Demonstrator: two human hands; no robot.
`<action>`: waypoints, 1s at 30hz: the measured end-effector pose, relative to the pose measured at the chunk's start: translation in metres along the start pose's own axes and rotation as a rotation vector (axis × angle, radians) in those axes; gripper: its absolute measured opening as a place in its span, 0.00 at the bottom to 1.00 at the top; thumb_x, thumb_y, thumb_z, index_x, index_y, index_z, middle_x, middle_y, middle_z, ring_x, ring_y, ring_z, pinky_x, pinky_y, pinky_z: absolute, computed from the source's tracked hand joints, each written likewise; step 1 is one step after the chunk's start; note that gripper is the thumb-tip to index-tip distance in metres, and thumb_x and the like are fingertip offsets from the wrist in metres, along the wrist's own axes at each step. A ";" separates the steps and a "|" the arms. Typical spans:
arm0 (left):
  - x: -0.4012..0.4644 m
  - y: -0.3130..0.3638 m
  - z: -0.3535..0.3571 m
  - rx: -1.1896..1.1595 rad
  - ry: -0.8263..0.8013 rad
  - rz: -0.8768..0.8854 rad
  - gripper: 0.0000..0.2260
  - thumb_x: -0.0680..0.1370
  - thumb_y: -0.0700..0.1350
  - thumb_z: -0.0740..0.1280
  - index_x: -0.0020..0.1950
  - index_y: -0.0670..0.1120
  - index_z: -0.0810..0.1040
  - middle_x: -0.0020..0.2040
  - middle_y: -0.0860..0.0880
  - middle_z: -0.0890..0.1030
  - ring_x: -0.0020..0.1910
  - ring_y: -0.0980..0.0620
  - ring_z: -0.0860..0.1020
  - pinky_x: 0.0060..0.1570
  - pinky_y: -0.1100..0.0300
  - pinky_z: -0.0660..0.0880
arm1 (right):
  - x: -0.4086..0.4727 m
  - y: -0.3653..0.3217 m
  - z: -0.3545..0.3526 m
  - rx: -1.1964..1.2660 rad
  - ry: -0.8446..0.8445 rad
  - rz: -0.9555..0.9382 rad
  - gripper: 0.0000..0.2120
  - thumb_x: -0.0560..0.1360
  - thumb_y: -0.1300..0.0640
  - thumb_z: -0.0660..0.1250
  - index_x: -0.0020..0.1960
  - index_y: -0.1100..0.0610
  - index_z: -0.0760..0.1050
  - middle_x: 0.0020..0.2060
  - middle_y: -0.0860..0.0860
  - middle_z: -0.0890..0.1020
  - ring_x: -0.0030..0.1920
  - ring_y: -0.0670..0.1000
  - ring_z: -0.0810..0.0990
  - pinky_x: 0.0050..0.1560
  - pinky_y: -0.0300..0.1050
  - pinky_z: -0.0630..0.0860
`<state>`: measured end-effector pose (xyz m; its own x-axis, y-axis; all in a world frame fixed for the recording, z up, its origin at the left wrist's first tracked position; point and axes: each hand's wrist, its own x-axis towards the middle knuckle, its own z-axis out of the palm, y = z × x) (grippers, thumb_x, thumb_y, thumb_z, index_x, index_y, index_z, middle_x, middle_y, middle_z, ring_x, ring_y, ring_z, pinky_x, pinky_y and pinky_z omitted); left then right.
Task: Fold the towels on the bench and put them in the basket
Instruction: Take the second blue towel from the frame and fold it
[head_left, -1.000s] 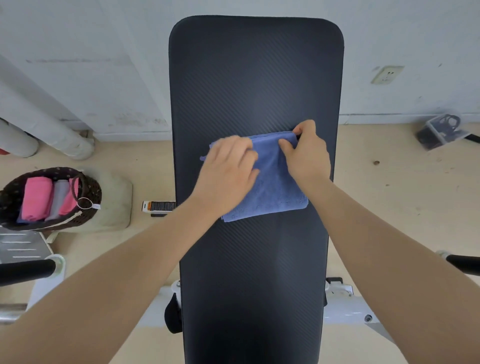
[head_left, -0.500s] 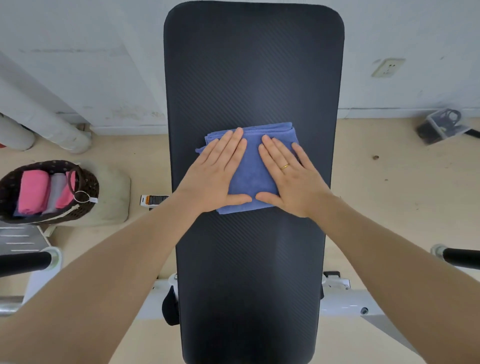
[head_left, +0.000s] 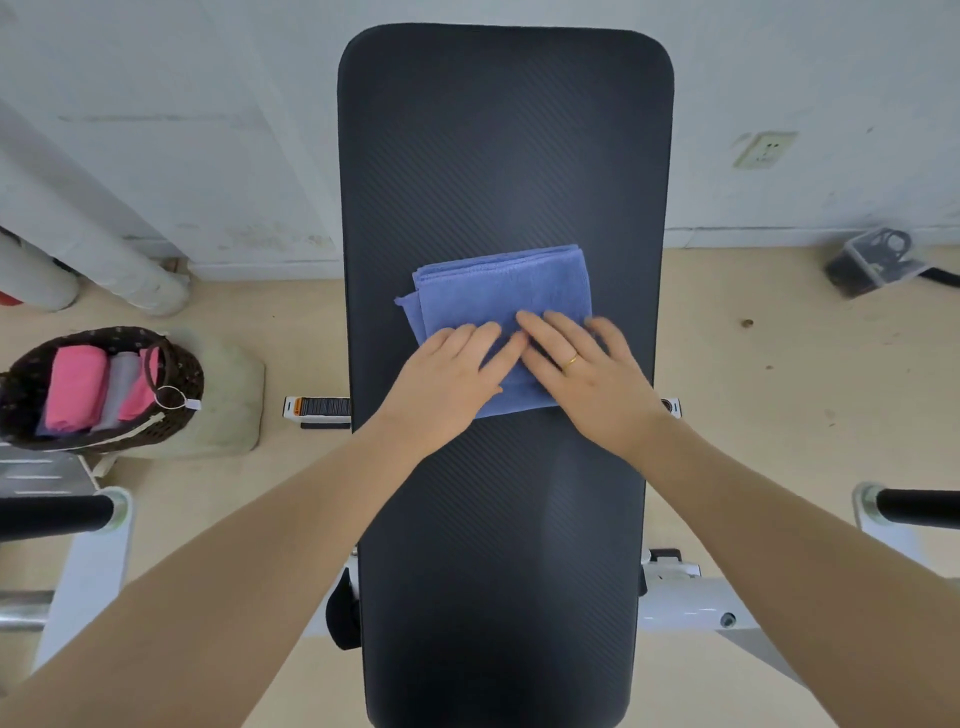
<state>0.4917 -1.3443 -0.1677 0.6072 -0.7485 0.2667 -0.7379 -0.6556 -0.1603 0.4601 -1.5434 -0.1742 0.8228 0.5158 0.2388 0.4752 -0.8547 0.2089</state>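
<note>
Hands flat on folded cloth: a person's left hand (head_left: 447, 379) and right hand (head_left: 587, 374) rest side by side, palms down, on the near half of a blue towel (head_left: 506, 291) that lies folded into a thick square near the middle of a black padded bench (head_left: 504, 145). Fingers of both hands are straight and spread only a little, pressing on the fabric rather than gripping it; the two index fingers nearly touch over the towel's centre. A gold ring (head_left: 571, 360) sits on one finger of the right hand. The towel's far edge shows several stacked layers, and one corner sticks out at its left side. On the floor to the left of the bench, well apart from the towel, stands a dark woven basket (head_left: 179, 358) holding folded pink towels (head_left: 75, 387) with a grey towel (head_left: 120, 382) between them; the basket sits against a pale green cushion (head_left: 234, 395). White pipes (head_left: 104, 260) run down the wall behind it. At far right, by the skirting, lies a clear plastic box (head_left: 872, 262), and a wall socket (head_left: 763, 149) is set above it.
</note>
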 end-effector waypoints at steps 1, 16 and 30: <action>-0.004 0.000 0.001 -0.032 -0.023 -0.014 0.29 0.67 0.53 0.74 0.63 0.41 0.74 0.54 0.44 0.79 0.48 0.47 0.79 0.49 0.54 0.76 | -0.001 0.001 0.000 0.055 0.039 -0.039 0.16 0.77 0.63 0.51 0.62 0.58 0.70 0.64 0.57 0.76 0.63 0.57 0.73 0.60 0.52 0.67; -0.011 0.007 -0.021 -0.214 -0.259 -0.179 0.28 0.58 0.36 0.79 0.56 0.39 0.79 0.60 0.42 0.79 0.54 0.44 0.80 0.44 0.54 0.80 | -0.010 0.010 -0.021 0.194 -0.198 0.150 0.13 0.64 0.57 0.67 0.48 0.60 0.76 0.61 0.55 0.79 0.60 0.58 0.78 0.53 0.49 0.62; -0.016 0.002 -0.041 -0.829 -0.107 -0.884 0.10 0.80 0.45 0.59 0.54 0.39 0.71 0.49 0.46 0.72 0.42 0.52 0.69 0.37 0.66 0.61 | 0.032 0.020 -0.048 0.700 -0.296 0.673 0.14 0.80 0.51 0.54 0.60 0.59 0.65 0.41 0.53 0.74 0.40 0.56 0.71 0.40 0.45 0.64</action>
<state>0.4683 -1.3299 -0.1335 0.9884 -0.1058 -0.1092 0.0017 -0.7105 0.7037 0.4807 -1.5410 -0.1170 0.9860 -0.0396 -0.1619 -0.1176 -0.8536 -0.5075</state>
